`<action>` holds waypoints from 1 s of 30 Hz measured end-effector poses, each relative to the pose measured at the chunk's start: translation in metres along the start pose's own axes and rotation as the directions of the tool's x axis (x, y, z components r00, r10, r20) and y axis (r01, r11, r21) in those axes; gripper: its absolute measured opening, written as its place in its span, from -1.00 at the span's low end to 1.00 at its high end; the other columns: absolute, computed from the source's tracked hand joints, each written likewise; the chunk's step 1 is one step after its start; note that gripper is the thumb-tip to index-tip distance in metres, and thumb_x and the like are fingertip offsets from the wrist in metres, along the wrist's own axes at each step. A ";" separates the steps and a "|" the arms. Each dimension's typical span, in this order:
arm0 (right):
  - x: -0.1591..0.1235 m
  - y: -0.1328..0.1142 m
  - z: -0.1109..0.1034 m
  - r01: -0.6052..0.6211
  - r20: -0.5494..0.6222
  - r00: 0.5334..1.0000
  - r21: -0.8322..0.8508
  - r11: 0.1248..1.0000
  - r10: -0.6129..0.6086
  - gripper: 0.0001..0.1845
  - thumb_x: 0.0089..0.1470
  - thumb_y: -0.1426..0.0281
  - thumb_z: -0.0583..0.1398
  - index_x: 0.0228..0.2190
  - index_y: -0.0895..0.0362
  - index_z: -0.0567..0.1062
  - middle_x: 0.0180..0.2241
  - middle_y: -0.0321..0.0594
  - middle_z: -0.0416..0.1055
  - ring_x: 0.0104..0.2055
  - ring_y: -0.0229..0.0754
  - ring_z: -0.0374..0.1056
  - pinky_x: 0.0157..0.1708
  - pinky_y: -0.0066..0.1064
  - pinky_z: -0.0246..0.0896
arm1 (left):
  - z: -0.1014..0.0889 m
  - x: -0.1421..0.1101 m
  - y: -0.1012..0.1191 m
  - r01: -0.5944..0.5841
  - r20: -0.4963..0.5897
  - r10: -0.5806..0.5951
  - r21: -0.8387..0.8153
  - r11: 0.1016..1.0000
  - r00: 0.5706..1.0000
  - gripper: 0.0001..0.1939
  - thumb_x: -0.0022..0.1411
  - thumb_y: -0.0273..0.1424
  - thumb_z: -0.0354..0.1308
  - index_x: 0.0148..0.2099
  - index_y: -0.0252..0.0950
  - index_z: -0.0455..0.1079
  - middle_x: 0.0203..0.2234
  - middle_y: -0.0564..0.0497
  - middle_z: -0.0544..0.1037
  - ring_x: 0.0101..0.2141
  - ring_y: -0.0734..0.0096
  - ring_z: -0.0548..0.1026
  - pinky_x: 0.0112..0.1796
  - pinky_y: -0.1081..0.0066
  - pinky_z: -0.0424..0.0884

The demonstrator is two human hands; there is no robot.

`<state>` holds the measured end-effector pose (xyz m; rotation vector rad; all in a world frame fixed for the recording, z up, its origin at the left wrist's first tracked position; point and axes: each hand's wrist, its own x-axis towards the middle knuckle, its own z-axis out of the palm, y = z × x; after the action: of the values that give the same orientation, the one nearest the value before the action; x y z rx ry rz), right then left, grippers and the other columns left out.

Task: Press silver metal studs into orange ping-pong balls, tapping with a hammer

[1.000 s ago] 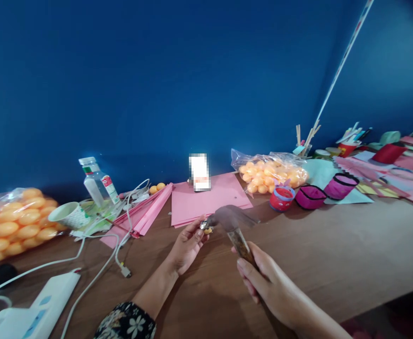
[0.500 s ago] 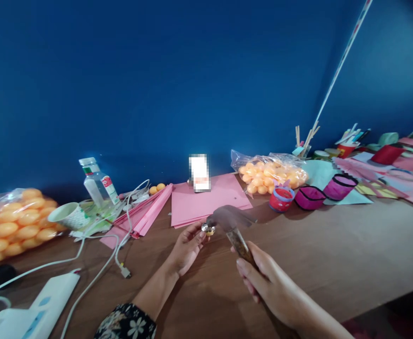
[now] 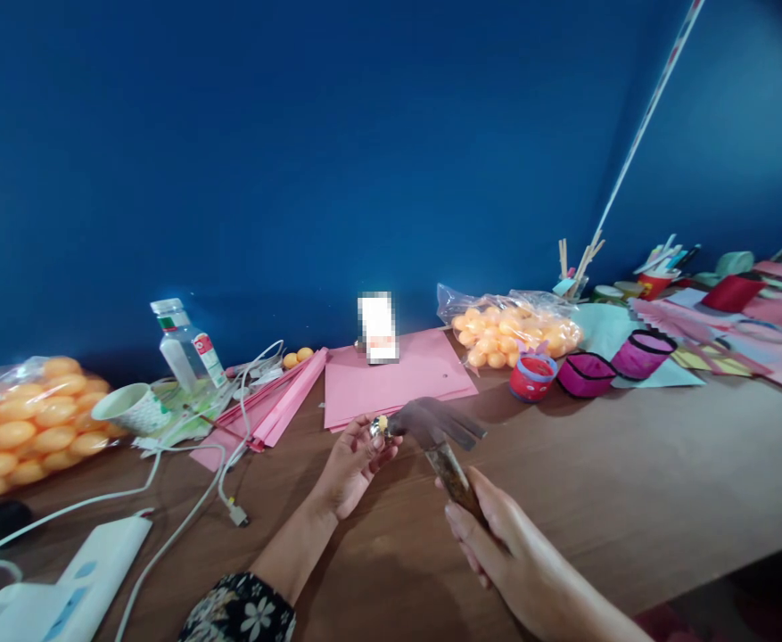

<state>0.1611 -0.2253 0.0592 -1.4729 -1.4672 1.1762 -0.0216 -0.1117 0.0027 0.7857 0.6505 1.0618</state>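
My left hand (image 3: 350,473) pinches a small shiny silver piece with a yellowish spot (image 3: 380,428) between thumb and fingers, just above the table. What kind of thing it is, I cannot make out. My right hand (image 3: 498,539) is wrapped round the handle of a claw hammer (image 3: 452,474). The hammer's striking end lies right beside the shiny piece, and its claw points right. Whether hammer and piece touch, I cannot tell. Just beyond both hands lie pink paper sheets (image 3: 397,383).
Bags of orange balls stand left (image 3: 49,419) and right (image 3: 498,334). A clear bottle (image 3: 186,357), a paper cup (image 3: 129,408), white cables and a power strip (image 3: 89,580) occupy the left. Further right are a red cup (image 3: 533,379) and purple fabric rings (image 3: 588,374).
The hammer's head has come slightly down and left. The shiny piece has tilted in my left fingers and shifted a little left, its yellowish spot now upward.
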 end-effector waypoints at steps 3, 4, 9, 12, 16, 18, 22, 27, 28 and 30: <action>0.002 -0.001 0.002 0.003 0.021 1.000 0.000 1.000 -0.003 -0.70 0.07 0.16 0.03 -0.25 0.11 0.29 -0.57 -0.32 0.25 -0.56 -0.29 0.17 -0.57 -0.51 0.11 | 0.000 -0.001 0.000 0.023 -0.009 -0.022 0.037 0.999 1.000 -0.66 -0.06 -0.49 0.27 -0.19 -0.21 0.34 -0.38 0.07 0.50 -0.36 0.43 0.52 -0.36 0.49 0.41; 0.002 -0.001 0.002 0.003 0.020 1.000 0.001 1.000 -0.003 -0.70 0.06 0.16 0.04 -0.26 0.11 0.29 -0.58 -0.32 0.25 -0.56 -0.29 0.17 -0.57 -0.51 0.11 | -0.001 -0.001 -0.001 0.029 -0.015 -0.029 0.043 0.999 0.999 -0.63 -0.07 -0.50 0.28 -0.17 -0.19 0.34 -0.38 0.07 0.50 -0.37 0.44 0.52 -0.38 0.50 0.41; 0.001 -0.001 0.001 0.005 0.010 1.000 0.008 1.000 -0.005 -0.73 0.07 0.17 0.03 -0.32 0.11 0.29 -0.57 -0.32 0.25 -0.54 -0.29 0.17 -0.55 -0.51 0.12 | -0.005 0.001 -0.006 0.011 -0.010 -0.010 0.014 1.000 1.000 -0.53 -0.07 -0.54 0.27 -0.06 -0.20 0.35 -0.36 0.04 0.52 -0.33 0.41 0.52 -0.29 0.46 0.41; 0.003 0.000 0.003 0.019 0.021 1.000 -0.005 1.000 -0.019 -0.75 0.09 0.18 0.02 -0.35 0.11 0.28 -0.55 -0.32 0.25 -0.54 -0.30 0.17 -0.54 -0.52 0.12 | -0.006 0.003 -0.008 -0.002 -0.008 0.002 -0.007 1.000 1.000 -0.51 -0.10 -0.57 0.28 -0.06 -0.19 0.37 -0.35 0.04 0.54 -0.34 0.43 0.52 -0.25 0.44 0.40; 0.003 0.004 0.005 0.018 0.005 1.000 -0.004 1.000 -0.018 -0.75 0.09 0.18 0.02 -0.32 0.11 0.27 -0.54 -0.32 0.25 -0.54 -0.31 0.17 -0.55 -0.52 0.11 | -0.002 0.002 -0.005 0.019 -0.008 -0.019 -0.030 0.999 1.000 -0.50 -0.10 -0.57 0.28 -0.05 -0.20 0.37 -0.26 0.02 0.54 -0.30 0.44 0.51 -0.21 0.43 0.38; 0.003 0.004 0.004 0.018 0.003 1.000 0.004 1.000 -0.018 -0.74 0.09 0.18 0.02 -0.28 0.11 0.26 -0.54 -0.33 0.25 -0.54 -0.31 0.17 -0.55 -0.52 0.10 | 0.001 0.000 -0.001 0.044 0.006 -0.044 -0.048 0.998 0.999 -0.56 -0.02 -0.51 0.25 -0.03 -0.23 0.36 -0.23 -0.02 0.53 -0.26 0.40 0.50 -0.17 0.42 0.37; 0.004 0.005 0.003 0.016 0.040 0.999 -0.018 1.000 -0.016 -0.76 0.11 0.20 0.00 -0.29 0.11 0.24 -0.56 -0.34 0.23 -0.56 -0.31 0.16 -0.56 -0.52 0.09 | 0.006 -0.001 0.002 0.063 0.012 -0.063 -0.073 0.995 0.998 -0.67 0.08 -0.42 0.16 -0.05 -0.27 0.36 -0.24 -0.04 0.53 -0.25 0.39 0.50 -0.17 0.41 0.38; 0.005 0.004 0.004 0.018 0.068 0.998 -0.051 0.999 -0.014 -0.81 0.14 0.24 -0.03 -0.33 0.10 0.21 -0.58 -0.37 0.21 -0.58 -0.32 0.14 -0.56 -0.52 0.08 | 0.004 0.001 0.001 0.040 -0.003 -0.040 -0.050 0.998 0.999 -0.73 0.06 -0.44 0.18 -0.13 -0.28 0.35 -0.27 -0.01 0.52 -0.27 0.43 0.50 -0.21 0.45 0.40; 0.005 0.004 0.004 0.024 0.066 0.998 -0.052 0.998 -0.020 -0.81 0.14 0.24 -0.04 -0.32 0.10 0.21 -0.58 -0.37 0.21 -0.58 -0.32 0.15 -0.56 -0.52 0.08 | 0.003 0.002 0.000 0.032 -0.009 -0.032 -0.047 0.998 0.999 -0.74 0.06 -0.44 0.19 -0.15 -0.28 0.34 -0.29 -0.01 0.52 -0.28 0.43 0.51 -0.21 0.45 0.40; 0.004 0.002 0.006 0.035 0.052 0.998 -0.064 0.997 -0.032 -0.81 0.14 0.24 -0.03 -0.29 0.10 0.22 -0.58 -0.36 0.21 -0.58 -0.31 0.15 -0.56 -0.51 0.08 | 0.002 0.002 -0.001 0.025 -0.015 -0.026 -0.042 0.999 1.000 -0.75 0.05 -0.42 0.20 -0.17 -0.28 0.34 -0.31 -0.01 0.52 -0.30 0.42 0.51 -0.22 0.44 0.40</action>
<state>0.1557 -0.2216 0.0552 -1.4658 -1.5714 1.1636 -0.0188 -0.1107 0.0032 0.7323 0.6480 1.0560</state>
